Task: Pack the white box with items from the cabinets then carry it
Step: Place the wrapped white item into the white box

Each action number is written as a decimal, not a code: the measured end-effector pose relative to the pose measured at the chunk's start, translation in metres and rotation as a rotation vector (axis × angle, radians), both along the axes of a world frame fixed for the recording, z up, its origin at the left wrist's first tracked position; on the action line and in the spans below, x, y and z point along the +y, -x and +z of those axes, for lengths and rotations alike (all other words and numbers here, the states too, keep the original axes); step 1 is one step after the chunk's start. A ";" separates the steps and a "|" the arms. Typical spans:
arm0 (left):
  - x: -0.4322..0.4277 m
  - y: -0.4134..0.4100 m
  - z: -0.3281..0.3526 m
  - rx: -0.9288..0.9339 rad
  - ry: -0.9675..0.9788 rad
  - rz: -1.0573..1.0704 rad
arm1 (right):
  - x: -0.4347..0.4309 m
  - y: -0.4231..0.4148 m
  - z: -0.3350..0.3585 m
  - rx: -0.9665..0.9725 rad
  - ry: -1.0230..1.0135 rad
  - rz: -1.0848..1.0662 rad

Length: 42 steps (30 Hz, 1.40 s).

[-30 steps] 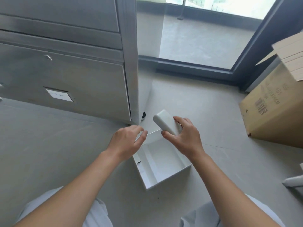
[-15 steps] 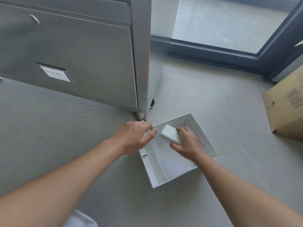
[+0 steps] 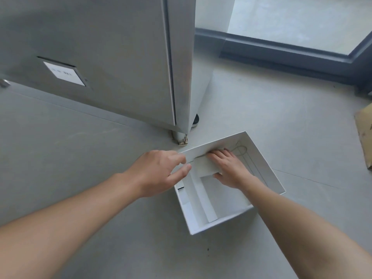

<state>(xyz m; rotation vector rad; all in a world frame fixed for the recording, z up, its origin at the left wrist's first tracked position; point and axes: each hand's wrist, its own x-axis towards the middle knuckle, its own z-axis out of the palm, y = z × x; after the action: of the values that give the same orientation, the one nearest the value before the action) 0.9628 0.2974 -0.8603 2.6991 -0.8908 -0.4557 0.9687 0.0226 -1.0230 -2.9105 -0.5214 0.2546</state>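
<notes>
White box (image 3: 221, 220) on the floor (image 3: 80, 158), just in front of the cabinet (image 3: 120, 57) corner; left hand (image 3: 159, 172) pinches its rim, right hand (image 3: 229, 170) grips the white item (image 3: 203, 166) inside, and a tilted release could wedge it crooked

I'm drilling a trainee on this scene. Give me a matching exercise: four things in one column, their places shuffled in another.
1 open white cardboard box
2 white rounded block
3 brown cardboard carton
4 thin looped cord

A held under the right hand
B frame's right edge
C box's far corner
D on the floor, left hand gripping its rim

Pairs: 1-D, 2-A, 3-B, 4-C
</notes>
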 end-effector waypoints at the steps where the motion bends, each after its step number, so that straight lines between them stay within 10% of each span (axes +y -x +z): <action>1: 0.000 0.000 0.000 -0.005 0.003 -0.003 | -0.001 -0.001 -0.004 -0.001 -0.016 -0.009; 42: -0.025 -0.008 -0.004 -0.016 0.020 -0.029 | -0.007 0.023 -0.017 0.151 0.070 -0.476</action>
<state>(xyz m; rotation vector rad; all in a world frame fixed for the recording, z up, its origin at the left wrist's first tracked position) 0.9710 0.2723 -0.8645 2.6783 -0.9350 -0.4299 0.9462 0.0153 -1.0398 -2.9373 0.2087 0.4216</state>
